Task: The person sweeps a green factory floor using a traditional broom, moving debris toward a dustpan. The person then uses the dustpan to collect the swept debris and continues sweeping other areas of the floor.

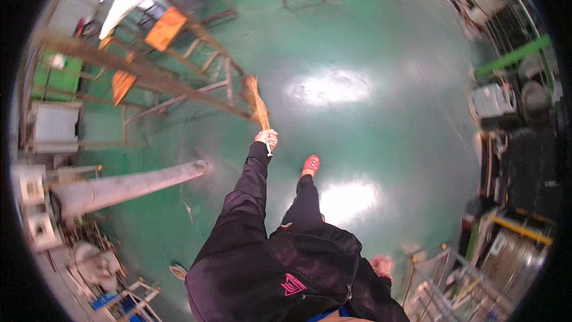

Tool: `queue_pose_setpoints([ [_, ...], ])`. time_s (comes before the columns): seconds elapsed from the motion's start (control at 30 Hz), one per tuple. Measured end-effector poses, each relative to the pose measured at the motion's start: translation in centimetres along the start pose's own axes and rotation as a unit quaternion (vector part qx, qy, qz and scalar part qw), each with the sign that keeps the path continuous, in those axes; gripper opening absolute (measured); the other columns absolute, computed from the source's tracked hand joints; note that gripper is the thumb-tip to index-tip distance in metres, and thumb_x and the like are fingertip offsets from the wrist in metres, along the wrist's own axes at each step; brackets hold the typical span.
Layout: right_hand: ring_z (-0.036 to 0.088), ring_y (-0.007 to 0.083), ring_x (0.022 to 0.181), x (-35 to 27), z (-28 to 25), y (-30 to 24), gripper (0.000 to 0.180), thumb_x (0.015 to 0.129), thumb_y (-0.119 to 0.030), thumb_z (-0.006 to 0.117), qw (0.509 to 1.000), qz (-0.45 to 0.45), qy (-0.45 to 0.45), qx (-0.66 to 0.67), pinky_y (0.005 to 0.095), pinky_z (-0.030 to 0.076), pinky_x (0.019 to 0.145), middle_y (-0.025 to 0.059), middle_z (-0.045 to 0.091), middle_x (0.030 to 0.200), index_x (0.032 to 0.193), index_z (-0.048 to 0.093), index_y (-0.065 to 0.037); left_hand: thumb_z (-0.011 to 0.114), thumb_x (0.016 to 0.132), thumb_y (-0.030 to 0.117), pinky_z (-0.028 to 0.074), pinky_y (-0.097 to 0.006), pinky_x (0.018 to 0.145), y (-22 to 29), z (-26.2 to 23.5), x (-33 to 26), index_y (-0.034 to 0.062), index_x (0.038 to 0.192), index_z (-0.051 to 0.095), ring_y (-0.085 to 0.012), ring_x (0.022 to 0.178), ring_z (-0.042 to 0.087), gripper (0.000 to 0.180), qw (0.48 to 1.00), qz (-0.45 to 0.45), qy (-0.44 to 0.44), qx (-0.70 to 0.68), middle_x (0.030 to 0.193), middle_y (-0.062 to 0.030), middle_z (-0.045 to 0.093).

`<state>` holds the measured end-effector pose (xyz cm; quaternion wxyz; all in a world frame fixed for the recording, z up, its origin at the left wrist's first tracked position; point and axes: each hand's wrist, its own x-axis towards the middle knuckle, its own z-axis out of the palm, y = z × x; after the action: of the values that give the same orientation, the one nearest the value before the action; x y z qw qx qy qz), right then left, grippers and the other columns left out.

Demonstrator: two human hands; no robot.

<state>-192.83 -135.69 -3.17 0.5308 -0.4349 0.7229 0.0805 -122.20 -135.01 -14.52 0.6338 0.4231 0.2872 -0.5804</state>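
My left hand (267, 138) is stretched out ahead of me at the end of a dark sleeve. Its fingers are wrapped round the near end of a straw whisk broom (258, 105), whose darker bristle end points away from me. A white cord (270, 150) hangs at that hand. The broom is held above the green floor, close to the legs of a wooden frame in this view. Low at my right side hangs my right hand (381, 265), partly blurred, and no object shows in it. Whether its fingers are curled or apart is not clear.
Wooden sawhorse-like frames (208, 86) with orange pieces (165, 28) stand at the far left. A thick grey column (134, 188) rises at the left. Machinery and a green rail (513, 55) line the right side, with a metal frame cart (444, 274) at the near right.
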Motion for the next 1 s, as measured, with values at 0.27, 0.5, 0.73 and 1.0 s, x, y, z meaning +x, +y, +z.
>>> queue_pose_setpoints([
  [0.27,0.059,0.0239,0.066,-7.0,0.8,-2.3,0.031,0.076,-0.007,0.047,0.908,0.135,0.169,0.359,0.0313,0.049,0.052,0.0165,0.058,0.083,0.107,0.046,-0.002,0.052,0.066,0.007,0.044,-0.036,0.050,-9.1,11.3,8.6,0.0097,0.113,0.038,-0.0261,0.059,0.055,0.049,0.796,0.118,0.127,0.581,0.070,-0.0163,0.055],
  [0.5,0.059,0.0260,0.062,-15.5,7.3,5.4,0.027,0.076,-0.004,0.045,0.905,0.230,0.128,0.334,0.0330,0.050,0.051,0.0168,0.058,0.079,0.103,0.049,0.001,0.056,0.065,0.012,0.046,-0.040,0.077,-25.7,15.9,5.0,0.0110,0.127,0.023,-0.0338,0.088,0.057,0.070,0.444,0.096,-0.035,0.890,0.094,-0.0220,0.057],
  [0.73,0.058,0.0271,0.058,-12.6,7.2,15.9,0.012,0.072,-0.011,0.050,0.991,0.009,0.127,0.047,0.0369,0.047,0.046,0.0134,0.057,0.068,0.081,0.056,-0.005,0.055,0.068,0.011,0.042,-0.027,0.041,-41.4,21.8,-0.1,0.0035,0.090,0.048,-0.0160,0.050,0.053,0.024,0.657,-0.139,-0.356,0.650,0.063,-0.0064,0.052],
  [1.0,0.057,0.0203,0.063,1.9,-10.1,11.7,0.033,0.073,-0.003,0.044,0.840,0.124,0.198,0.490,0.0308,0.048,0.051,0.0137,0.058,0.080,0.105,0.049,-0.004,0.041,0.084,0.013,0.028,-0.016,0.029,-43.7,30.9,-1.0,0.0071,0.061,0.035,-0.0055,0.035,0.033,0.024,0.719,-0.660,-0.100,0.192,0.052,0.0035,0.034],
])
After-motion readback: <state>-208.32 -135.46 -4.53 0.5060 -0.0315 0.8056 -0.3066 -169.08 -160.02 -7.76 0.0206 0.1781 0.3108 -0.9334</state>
